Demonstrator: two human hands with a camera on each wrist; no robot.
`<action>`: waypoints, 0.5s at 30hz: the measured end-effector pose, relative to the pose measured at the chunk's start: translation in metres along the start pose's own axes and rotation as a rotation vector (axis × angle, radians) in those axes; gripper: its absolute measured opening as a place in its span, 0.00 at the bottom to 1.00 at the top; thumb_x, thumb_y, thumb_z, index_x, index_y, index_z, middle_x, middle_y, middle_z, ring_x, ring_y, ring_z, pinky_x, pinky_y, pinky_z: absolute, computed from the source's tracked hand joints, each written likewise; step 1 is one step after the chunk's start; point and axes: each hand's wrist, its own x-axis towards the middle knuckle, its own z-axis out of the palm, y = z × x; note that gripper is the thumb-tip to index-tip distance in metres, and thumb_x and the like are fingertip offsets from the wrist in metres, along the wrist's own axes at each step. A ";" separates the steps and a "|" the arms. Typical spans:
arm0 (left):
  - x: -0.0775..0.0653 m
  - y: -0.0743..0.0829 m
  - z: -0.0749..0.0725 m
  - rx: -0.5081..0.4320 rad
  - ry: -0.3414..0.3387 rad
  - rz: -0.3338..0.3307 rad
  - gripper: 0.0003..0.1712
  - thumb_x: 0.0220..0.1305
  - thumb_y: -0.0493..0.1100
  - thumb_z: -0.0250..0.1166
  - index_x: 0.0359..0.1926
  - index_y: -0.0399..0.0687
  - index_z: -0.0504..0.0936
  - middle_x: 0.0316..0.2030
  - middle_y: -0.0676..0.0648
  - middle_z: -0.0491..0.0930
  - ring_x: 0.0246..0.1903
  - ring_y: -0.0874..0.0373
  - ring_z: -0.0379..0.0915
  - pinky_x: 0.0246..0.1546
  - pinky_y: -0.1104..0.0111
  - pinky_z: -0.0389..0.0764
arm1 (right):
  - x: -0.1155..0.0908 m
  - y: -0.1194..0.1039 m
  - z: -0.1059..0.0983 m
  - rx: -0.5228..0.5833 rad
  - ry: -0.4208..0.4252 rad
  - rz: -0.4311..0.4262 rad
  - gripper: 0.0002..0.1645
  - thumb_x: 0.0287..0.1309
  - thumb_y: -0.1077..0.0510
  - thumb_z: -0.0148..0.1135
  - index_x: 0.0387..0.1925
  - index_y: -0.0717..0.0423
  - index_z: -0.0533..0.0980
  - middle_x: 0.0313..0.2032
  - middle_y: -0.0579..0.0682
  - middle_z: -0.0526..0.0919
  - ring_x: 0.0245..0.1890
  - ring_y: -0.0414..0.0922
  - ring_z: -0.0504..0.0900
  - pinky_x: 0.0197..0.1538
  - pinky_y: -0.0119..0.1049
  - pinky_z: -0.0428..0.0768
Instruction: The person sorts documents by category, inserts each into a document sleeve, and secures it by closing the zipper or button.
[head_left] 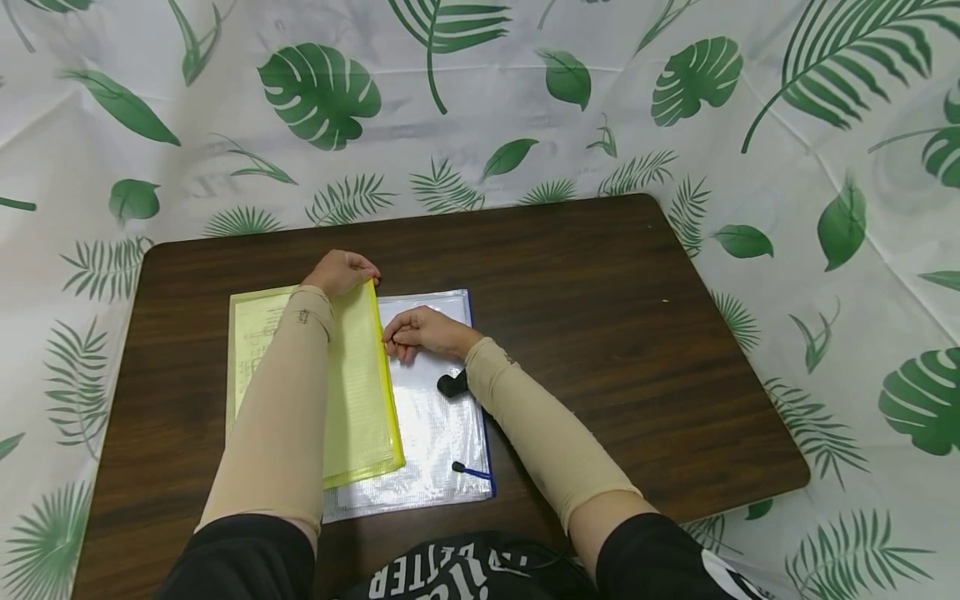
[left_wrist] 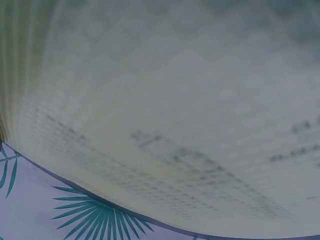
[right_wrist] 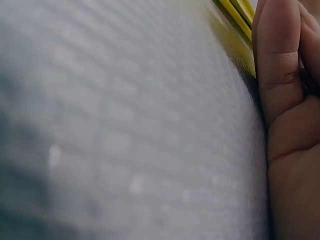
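A yellow mesh zipper pouch (head_left: pixel 360 400) with a printed sheet inside lies over a clear mesh zipper pouch (head_left: pixel 431 433) edged in blue. At the yellow pouch's far right corner, my left hand (head_left: pixel 341 272) pinches the end of the zipper edge. My right hand (head_left: pixel 431 332) is at that same edge, lower down, its curled fingers pinching the small dark zipper pull. Blurred print on the sheet (left_wrist: pixel 200 165) fills much of the left wrist view. In the right wrist view the right thumb (right_wrist: pixel 280 65) stands beside the yellow edge, over the clear mesh.
Both pouches lie on a dark wood-grain table (head_left: pixel 600 333), left of its middle. A blue zipper pull (head_left: pixel 472 472) with a black tip lies at the clear pouch's near right corner. A leaf-patterned white sheet (head_left: pixel 480 100) hangs behind and around the table.
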 end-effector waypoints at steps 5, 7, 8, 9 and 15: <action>0.003 -0.002 0.000 -0.005 -0.017 -0.002 0.15 0.71 0.49 0.57 0.45 0.47 0.86 0.43 0.45 0.86 0.42 0.53 0.74 0.43 0.65 0.70 | -0.005 -0.002 -0.001 0.007 -0.107 0.046 0.11 0.68 0.70 0.48 0.44 0.73 0.75 0.30 0.55 0.83 0.26 0.43 0.80 0.30 0.34 0.80; 0.002 -0.002 0.000 -0.002 -0.025 0.005 0.15 0.71 0.49 0.56 0.46 0.46 0.85 0.43 0.45 0.85 0.42 0.52 0.74 0.42 0.65 0.70 | -0.007 -0.002 -0.001 0.026 -0.173 0.075 0.11 0.68 0.70 0.48 0.44 0.74 0.75 0.30 0.56 0.83 0.26 0.44 0.80 0.30 0.34 0.80; 0.001 -0.001 0.000 -0.001 -0.025 0.008 0.15 0.71 0.48 0.56 0.46 0.46 0.85 0.44 0.44 0.85 0.42 0.52 0.74 0.42 0.65 0.70 | -0.008 -0.001 -0.001 0.038 -0.199 0.086 0.11 0.68 0.71 0.48 0.44 0.74 0.75 0.30 0.56 0.83 0.26 0.44 0.80 0.30 0.35 0.80; 0.000 -0.001 0.000 -0.003 -0.023 0.013 0.15 0.71 0.48 0.56 0.46 0.46 0.85 0.44 0.44 0.85 0.42 0.51 0.74 0.42 0.64 0.71 | -0.008 -0.001 -0.001 0.048 -0.216 0.090 0.11 0.68 0.70 0.48 0.44 0.75 0.74 0.30 0.56 0.83 0.26 0.44 0.80 0.30 0.35 0.80; -0.006 0.002 -0.001 -0.005 -0.014 0.022 0.16 0.72 0.47 0.55 0.48 0.44 0.84 0.46 0.42 0.84 0.46 0.50 0.73 0.45 0.63 0.70 | -0.008 0.002 -0.001 0.046 -0.221 0.055 0.11 0.68 0.69 0.49 0.44 0.74 0.76 0.30 0.57 0.83 0.26 0.44 0.80 0.31 0.35 0.81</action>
